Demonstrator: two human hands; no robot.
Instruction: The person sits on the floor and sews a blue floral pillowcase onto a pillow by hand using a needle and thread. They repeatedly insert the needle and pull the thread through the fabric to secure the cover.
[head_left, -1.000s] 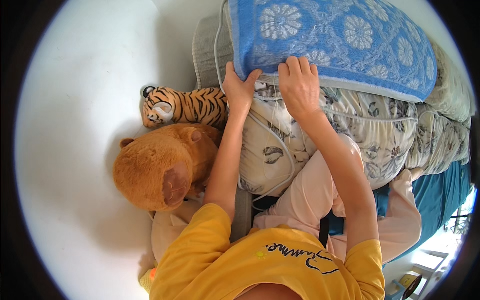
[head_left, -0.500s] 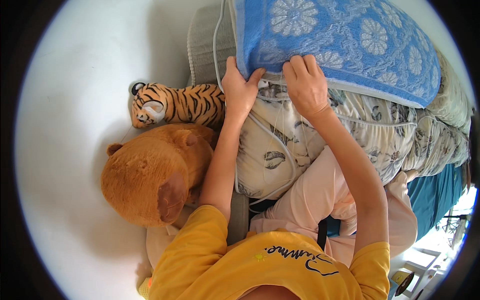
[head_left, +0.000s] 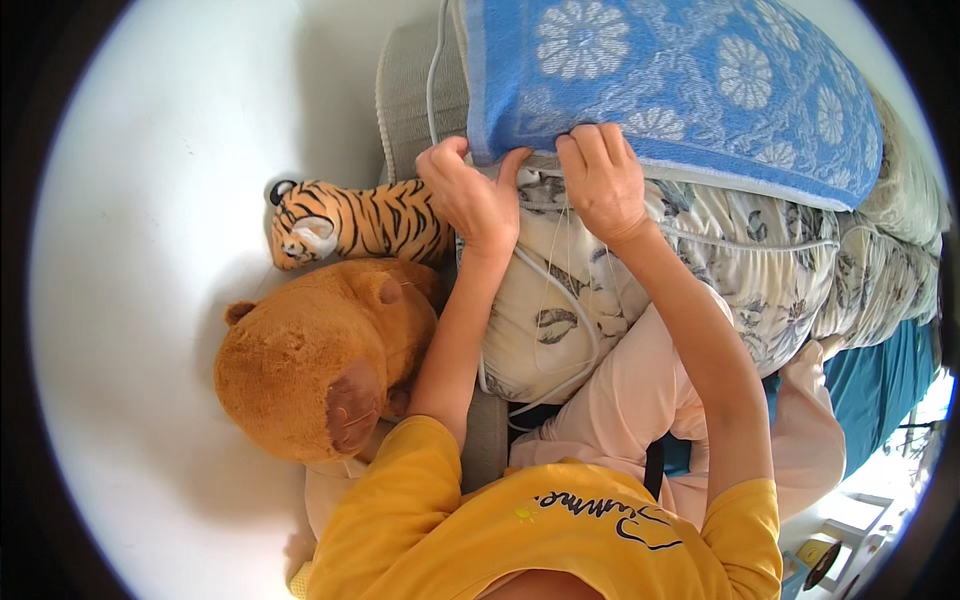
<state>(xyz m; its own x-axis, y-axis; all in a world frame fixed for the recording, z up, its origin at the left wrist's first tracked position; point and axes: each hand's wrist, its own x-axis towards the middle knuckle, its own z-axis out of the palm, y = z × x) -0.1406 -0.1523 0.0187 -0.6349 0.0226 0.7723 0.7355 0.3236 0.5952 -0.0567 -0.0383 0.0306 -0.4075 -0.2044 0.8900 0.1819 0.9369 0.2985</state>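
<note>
A blue towel (head_left: 690,95) with white flower patterns lies over a stuffed bundle in grey-and-cream leaf-print fabric (head_left: 545,345). My left hand (head_left: 475,200) is at the towel's near left corner, with the edge between its thumb and curled fingers. A little to the right, my right hand (head_left: 605,185) pinches the towel's near edge; its fingertips are partly hidden, so anything small in them cannot be made out. Thin pale loose threads (head_left: 545,315) hang below the right hand across the print fabric.
A brown plush animal (head_left: 295,365) and a tiger plush (head_left: 370,218) sit left of my left arm, by a white wall (head_left: 150,250). A pale cord (head_left: 572,295) loops over the bundle. My crossed legs in pink trousers (head_left: 600,405) lie below it. Teal fabric (head_left: 890,390) is at right.
My left hand has turned, its fingers rising a little away from the towel's side. My right hand has stayed on the near edge. The whole view has shifted slightly.
</note>
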